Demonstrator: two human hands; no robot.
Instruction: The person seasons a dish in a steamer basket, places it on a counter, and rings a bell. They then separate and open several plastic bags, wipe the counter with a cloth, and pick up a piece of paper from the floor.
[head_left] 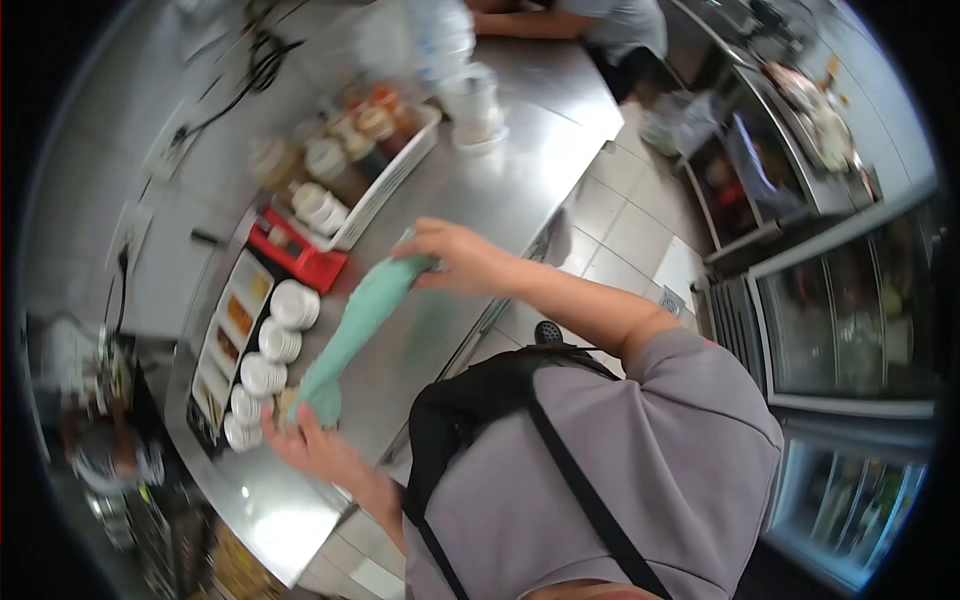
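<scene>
A mint-green cloth (358,312) is stretched lengthwise between my two hands over the steel counter (415,345). My right hand (447,258) grips its upper end, fingers closed around the bunched fabric. At the lower end, my left hand (312,447) pinches the cloth between thumb and fingers, near the white stacks. The fabric looks twisted and narrow in the middle and flares out beside my left hand. Part of a small beige item (287,400) shows behind that flared end; I cannot make out what it is.
Several white stacks (264,375) line a condiment tray (232,325). Beyond stand a red device (296,250) and a white basket (388,185) of bottles. Plastic cups (472,105) are further along. A person (625,30) leans at the far end. A glass-door fridge (850,310) stands right.
</scene>
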